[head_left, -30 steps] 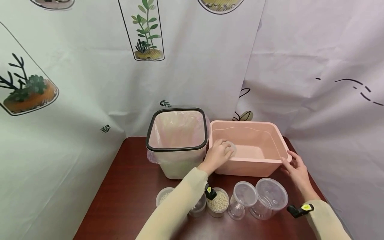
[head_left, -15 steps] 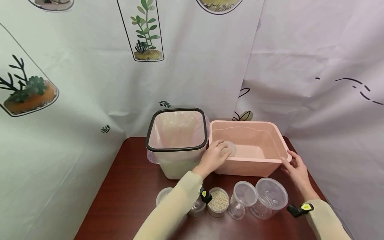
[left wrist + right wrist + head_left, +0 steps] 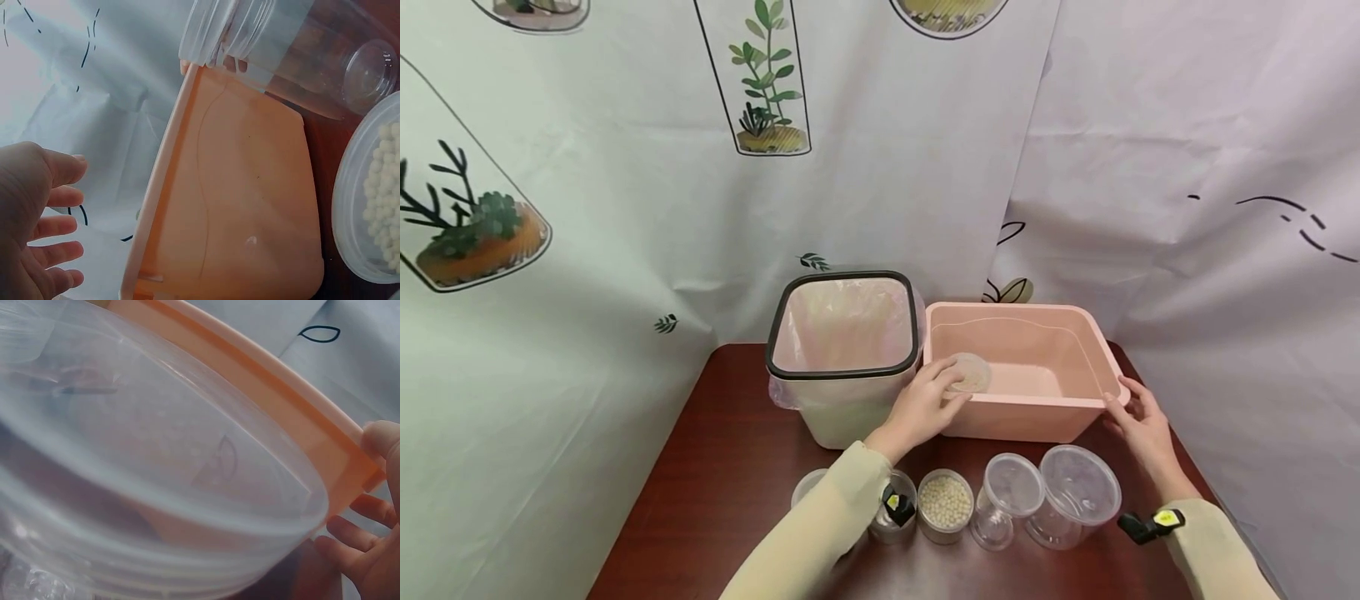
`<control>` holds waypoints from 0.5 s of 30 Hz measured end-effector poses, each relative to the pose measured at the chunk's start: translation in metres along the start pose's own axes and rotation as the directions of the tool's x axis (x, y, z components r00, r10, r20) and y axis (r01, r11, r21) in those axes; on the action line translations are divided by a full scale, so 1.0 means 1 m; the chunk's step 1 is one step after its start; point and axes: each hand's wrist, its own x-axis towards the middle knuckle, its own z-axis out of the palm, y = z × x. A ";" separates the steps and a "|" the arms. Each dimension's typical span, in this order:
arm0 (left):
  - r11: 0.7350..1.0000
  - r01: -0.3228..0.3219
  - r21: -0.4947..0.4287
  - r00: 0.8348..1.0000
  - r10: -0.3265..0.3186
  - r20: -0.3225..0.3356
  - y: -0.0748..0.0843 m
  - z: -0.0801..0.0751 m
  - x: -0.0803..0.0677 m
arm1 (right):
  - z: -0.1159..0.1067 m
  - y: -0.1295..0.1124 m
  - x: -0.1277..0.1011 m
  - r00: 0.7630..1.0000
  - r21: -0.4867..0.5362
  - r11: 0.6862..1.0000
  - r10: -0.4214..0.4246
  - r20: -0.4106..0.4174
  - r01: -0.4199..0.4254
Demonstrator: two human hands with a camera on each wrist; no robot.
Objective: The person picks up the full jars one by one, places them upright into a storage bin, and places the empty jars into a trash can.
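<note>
The left hand point(image 3: 921, 406) hangs at the pink tub's point(image 3: 1101, 350) near rim, fingers loosely spread, just short of the small clear lid point(image 3: 970, 372) lying inside. I'd judge the lid is being dropped off; letting go cleanly comes next. The right hand point(image 3: 1142, 425), fingers relaxed, steadies the tub's 3 o'clock corner. The lined bin point(image 3: 842, 367) sits at 9 o'clock, jars point(image 3: 945, 502) at 6.
</note>
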 end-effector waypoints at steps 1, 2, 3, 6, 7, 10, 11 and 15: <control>1.000 -0.006 -0.002 1.000 0.006 -0.003 0.000 -0.001 -0.002 | 0.000 0.000 0.000 1.000 0.002 1.000 -0.002 -0.001 0.002; 1.000 -0.013 -0.002 1.000 0.013 -0.007 0.000 -0.001 -0.003 | 0.000 0.001 0.000 1.000 0.004 1.000 -0.006 -0.001 0.006; 1.000 -0.016 -0.003 1.000 0.016 -0.009 0.000 -0.002 -0.005 | -0.001 0.001 0.001 1.000 0.015 1.000 -0.008 -0.001 0.008; 1.000 -0.021 -0.003 1.000 0.021 -0.018 -0.001 -0.003 -0.010 | -0.001 0.001 0.001 1.000 0.048 0.999 -0.007 0.006 0.007; 1.000 -0.022 -0.005 1.000 0.022 -0.020 -0.001 -0.004 -0.013 | -0.001 0.001 0.001 1.000 0.040 0.999 -0.008 0.007 0.007; 1.000 -0.026 -0.012 0.999 0.026 -0.025 -0.002 -0.008 -0.020 | 0.000 0.001 0.001 1.000 0.049 0.999 0.006 0.013 -0.006; 1.000 -0.029 -0.010 0.999 0.029 -0.029 -0.003 -0.009 -0.023 | 0.000 0.001 0.001 1.000 0.043 0.999 0.008 0.012 -0.008; 1.000 -0.025 -0.015 0.999 0.024 -0.044 -0.007 -0.014 -0.034 | 0.000 0.001 0.000 1.000 0.083 0.997 0.008 0.011 -0.009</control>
